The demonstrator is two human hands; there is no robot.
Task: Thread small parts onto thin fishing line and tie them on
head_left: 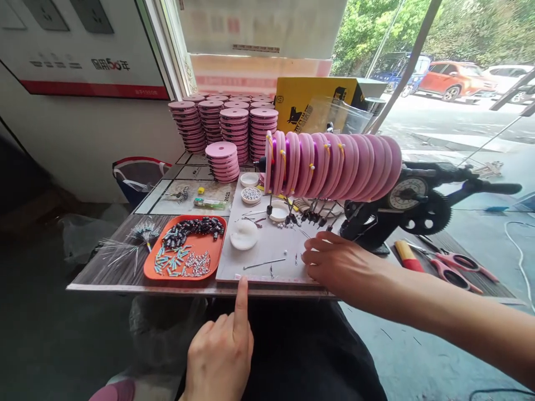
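Note:
My left hand is at the front edge of a pale work board. Its index finger is stretched toward a strip along that edge; the other fingers are curled and the thumb is hidden. Above the board's right side my right hand has its fingers bent together, and what they hold, if anything, cannot be made out. Near them lie small swivels and a thin metal needle. Over the board, a row of pink foam spools sits on a black hand-cranked winder, with dark weights hanging below.
An orange tray with small parts stands left, beside a wire bundle. A white round pad and a bead dish lie on the board. Stacked spools and a yellow box stand behind; pink-handled scissors lie right.

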